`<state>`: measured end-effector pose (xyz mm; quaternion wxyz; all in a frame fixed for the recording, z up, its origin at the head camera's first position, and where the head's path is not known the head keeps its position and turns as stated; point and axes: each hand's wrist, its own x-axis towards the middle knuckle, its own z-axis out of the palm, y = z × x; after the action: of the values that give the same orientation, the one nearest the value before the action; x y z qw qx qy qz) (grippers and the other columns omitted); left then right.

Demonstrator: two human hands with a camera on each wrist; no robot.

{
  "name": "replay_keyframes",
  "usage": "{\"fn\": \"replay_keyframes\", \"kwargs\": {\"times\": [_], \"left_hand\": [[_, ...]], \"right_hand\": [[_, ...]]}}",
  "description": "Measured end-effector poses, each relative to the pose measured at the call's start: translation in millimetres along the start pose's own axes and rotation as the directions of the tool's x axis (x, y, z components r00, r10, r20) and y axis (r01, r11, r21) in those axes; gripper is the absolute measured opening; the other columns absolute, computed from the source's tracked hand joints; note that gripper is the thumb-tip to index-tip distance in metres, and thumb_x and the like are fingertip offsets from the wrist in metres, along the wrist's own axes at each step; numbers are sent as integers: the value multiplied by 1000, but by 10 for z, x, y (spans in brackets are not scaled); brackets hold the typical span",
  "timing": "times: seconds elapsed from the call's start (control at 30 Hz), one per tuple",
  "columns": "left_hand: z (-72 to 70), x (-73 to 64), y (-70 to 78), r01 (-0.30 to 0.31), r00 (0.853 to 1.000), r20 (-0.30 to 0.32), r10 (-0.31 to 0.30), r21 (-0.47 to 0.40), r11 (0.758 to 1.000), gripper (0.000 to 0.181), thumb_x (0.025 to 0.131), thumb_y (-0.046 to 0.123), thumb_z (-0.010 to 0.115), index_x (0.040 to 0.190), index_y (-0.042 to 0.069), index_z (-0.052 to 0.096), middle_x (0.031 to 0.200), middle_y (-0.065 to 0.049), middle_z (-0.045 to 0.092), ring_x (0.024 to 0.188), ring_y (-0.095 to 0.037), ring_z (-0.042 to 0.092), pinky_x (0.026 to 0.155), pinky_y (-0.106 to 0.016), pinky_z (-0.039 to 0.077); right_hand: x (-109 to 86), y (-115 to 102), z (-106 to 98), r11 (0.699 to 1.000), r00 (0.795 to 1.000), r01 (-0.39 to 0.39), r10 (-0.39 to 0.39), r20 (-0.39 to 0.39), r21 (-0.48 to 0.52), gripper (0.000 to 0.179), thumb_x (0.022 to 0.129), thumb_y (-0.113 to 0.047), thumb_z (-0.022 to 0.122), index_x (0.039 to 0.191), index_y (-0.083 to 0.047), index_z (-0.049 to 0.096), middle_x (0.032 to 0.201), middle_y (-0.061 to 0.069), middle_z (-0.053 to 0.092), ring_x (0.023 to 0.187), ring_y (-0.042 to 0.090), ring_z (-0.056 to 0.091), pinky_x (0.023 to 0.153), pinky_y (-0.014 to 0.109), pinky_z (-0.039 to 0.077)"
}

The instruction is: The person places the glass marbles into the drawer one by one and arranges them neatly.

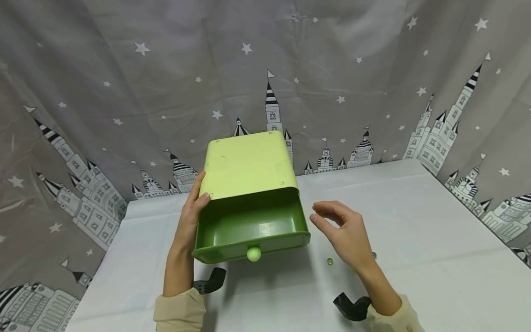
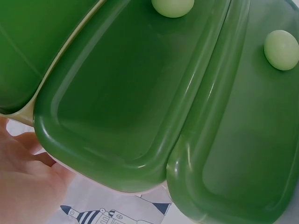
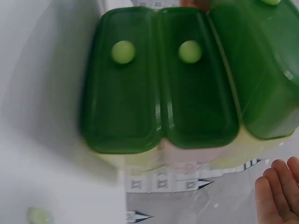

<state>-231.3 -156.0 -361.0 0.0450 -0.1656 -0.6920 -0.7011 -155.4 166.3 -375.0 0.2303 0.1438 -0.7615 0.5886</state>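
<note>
A small chest of drawers with a yellow-green shell stands on the white table. Its top green drawer is pulled out and looks bare inside; two shut drawers with round pale knobs show below it in the wrist views. My left hand holds the chest's left side, thumb at the front top edge and fingers along the side wall. Just off the open drawer's right side, my right hand hovers with fingers bent and thumb near the fingertips; nothing shows between them.
A green glass marble lies on the table below the right hand. Another marble peeks out behind the right wrist. A grey curtain with castles and stars hangs behind the chest. Black curved mounts sit at both wrists.
</note>
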Motion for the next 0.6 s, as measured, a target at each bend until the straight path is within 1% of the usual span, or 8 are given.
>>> {"fn": "replay_keyframes", "kwargs": {"times": [0.1, 0.2, 0.33, 0.4, 0.5, 0.6], "left_hand": [[1, 2, -5, 3, 1000, 4, -3, -18, 1000, 60, 102, 21, 40, 159, 24, 20, 162, 5, 17, 144, -12, 16, 112, -30, 19], [-2, -1, -1, 2, 1000, 12, -2, -22, 1000, 60, 103, 21, 40, 160, 24, 19, 162, 5, 15, 145, -12, 15, 111, -29, 20], [-6, -3, 0, 0, 1000, 14, 1, -25, 1000, 60, 103, 21, 39, 160, 24, 19, 162, 5, 15, 145, -12, 15, 111, -29, 20], [-6, 0, -3, -2, 1000, 12, 2, -25, 1000, 60, 103, 21, 39, 160, 24, 20, 162, 5, 16, 145, -12, 15, 112, -30, 19], [-2, 0, -1, -3, 1000, 10, 4, -22, 1000, 60, 103, 21, 40, 160, 23, 20, 162, 5, 15, 145, -12, 14, 112, -32, 18], [-2, -3, 4, -6, 1000, 7, 6, -14, 1000, 61, 102, 20, 40, 159, 23, 20, 163, 4, 14, 145, -11, 12, 113, -34, 15]], "right_hand": [[4, 86, -16, 999, 999, -46, 46, -3, -19, 22, 87, -3, 73, 108, 2, 71, 106, 9, 69, 98, 21, 66, 91, 22, 48], [2, 147, -26, 996, 997, -83, 83, -8, -44, 22, 88, -4, 73, 108, 2, 71, 106, 10, 69, 99, 26, 66, 90, 23, 48], [-22, 210, -36, 990, 994, -108, 107, -13, -86, 22, 88, -6, 73, 108, 2, 71, 106, 12, 69, 98, 26, 66, 91, 28, 49], [-42, 242, -43, 987, 993, -116, 115, -16, -108, 23, 88, -7, 73, 108, 2, 71, 106, 13, 69, 98, 24, 66, 90, 32, 50], [-71, 305, -58, 981, 991, -136, 134, -23, -137, 23, 87, -6, 74, 108, 2, 71, 106, 12, 70, 97, 23, 66, 90, 36, 51], [-92, 375, -75, 976, 988, -155, 153, -26, -152, 23, 87, -7, 74, 108, 2, 71, 106, 12, 70, 97, 22, 66, 89, 38, 51]]}}
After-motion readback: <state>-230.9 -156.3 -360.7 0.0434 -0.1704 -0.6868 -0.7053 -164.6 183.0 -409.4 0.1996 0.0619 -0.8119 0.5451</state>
